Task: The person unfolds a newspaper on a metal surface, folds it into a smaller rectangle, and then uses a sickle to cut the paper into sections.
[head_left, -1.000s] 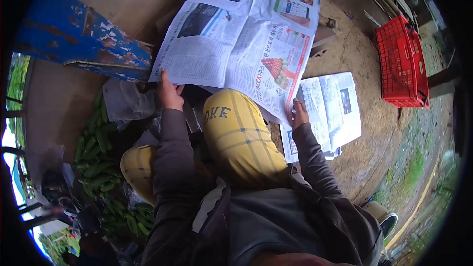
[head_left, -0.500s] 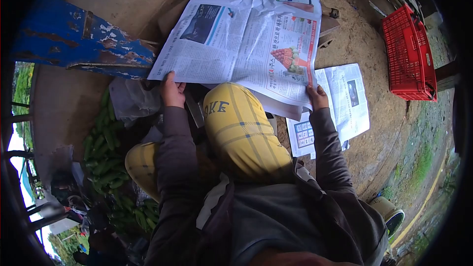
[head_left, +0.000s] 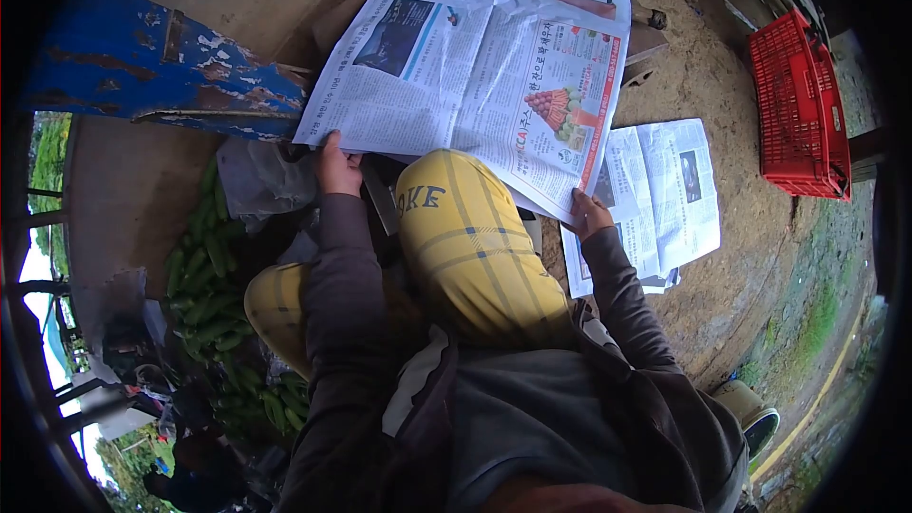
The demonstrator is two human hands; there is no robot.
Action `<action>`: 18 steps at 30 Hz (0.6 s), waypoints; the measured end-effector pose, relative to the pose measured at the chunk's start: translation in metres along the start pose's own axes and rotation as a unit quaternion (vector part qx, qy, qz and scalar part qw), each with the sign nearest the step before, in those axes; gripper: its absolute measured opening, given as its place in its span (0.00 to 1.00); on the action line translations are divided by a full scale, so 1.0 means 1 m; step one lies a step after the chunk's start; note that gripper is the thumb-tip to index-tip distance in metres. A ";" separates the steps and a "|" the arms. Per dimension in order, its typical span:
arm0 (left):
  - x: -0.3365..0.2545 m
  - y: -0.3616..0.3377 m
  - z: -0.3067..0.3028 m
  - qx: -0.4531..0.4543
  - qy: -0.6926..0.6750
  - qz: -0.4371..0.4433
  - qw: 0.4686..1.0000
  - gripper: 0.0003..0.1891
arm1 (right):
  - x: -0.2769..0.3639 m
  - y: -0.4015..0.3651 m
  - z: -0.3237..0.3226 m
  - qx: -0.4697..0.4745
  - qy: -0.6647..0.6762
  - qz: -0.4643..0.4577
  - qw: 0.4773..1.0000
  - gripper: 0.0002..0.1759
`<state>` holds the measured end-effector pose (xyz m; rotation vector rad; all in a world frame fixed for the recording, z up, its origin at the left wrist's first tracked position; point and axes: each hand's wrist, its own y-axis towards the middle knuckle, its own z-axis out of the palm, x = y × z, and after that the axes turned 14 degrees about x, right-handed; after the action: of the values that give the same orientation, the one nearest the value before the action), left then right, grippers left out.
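Note:
A large sheet of newspaper [head_left: 475, 66] is spread out in front of my knees, printed with columns of text and colour pictures. My left hand [head_left: 337, 169] pinches its near left corner. At the near right corner, my right hand [head_left: 591, 214] grips the edge between thumb and fingers. Under and to the right of that hand, more newspaper sheets [head_left: 665, 190] lie on the ground. My raised knee in yellow checked trousers [head_left: 465, 237] stands between my arms, just below the sheet's near edge. What supports the sheet's middle is hidden beneath it.
Many green cucumber-like vegetables [head_left: 204, 294] lie piled at my left, beside a clear plastic bag [head_left: 261, 180]. A worn blue board [head_left: 161, 71] juts in from the left. A red plastic basket [head_left: 803, 104] stands at the right. A pale bucket [head_left: 746, 413] sits behind my right side.
My right hand has moved left and a little downward with its corner of the newspaper, uncovering more of the sheets on the ground. The left hand keeps its hold. The view has shifted slightly.

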<state>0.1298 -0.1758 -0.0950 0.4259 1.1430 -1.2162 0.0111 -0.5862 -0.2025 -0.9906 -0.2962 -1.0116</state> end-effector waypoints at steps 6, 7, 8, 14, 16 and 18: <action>-0.002 -0.001 -0.002 -0.034 0.008 0.000 0.999 0.15 | -0.016 0.005 -0.011 0.015 0.025 -0.019 0.999 0.06; -0.002 0.000 -0.002 -0.040 0.004 -0.002 0.999 0.15 | -0.016 0.006 -0.013 0.017 0.022 -0.027 0.999 0.06; -0.003 0.000 -0.002 -0.046 0.001 -0.005 0.999 0.15 | -0.017 0.007 -0.016 0.015 0.018 -0.023 0.999 0.07; 0.002 0.007 -0.011 -0.043 -0.002 0.002 0.999 0.14 | -0.008 -0.003 -0.007 0.007 0.006 -0.003 1.000 0.07; 0.003 0.007 -0.013 -0.044 -0.001 0.004 0.999 0.14 | -0.011 -0.001 -0.010 0.007 0.002 -0.001 1.000 0.07; 0.003 0.008 -0.013 -0.044 0.000 0.005 0.999 0.14 | -0.012 -0.001 -0.010 0.008 0.005 -0.004 1.000 0.07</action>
<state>0.1304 -0.1640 -0.1055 0.3647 1.1883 -1.1515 0.0019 -0.5879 -0.2153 -0.9698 -0.3012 -1.0198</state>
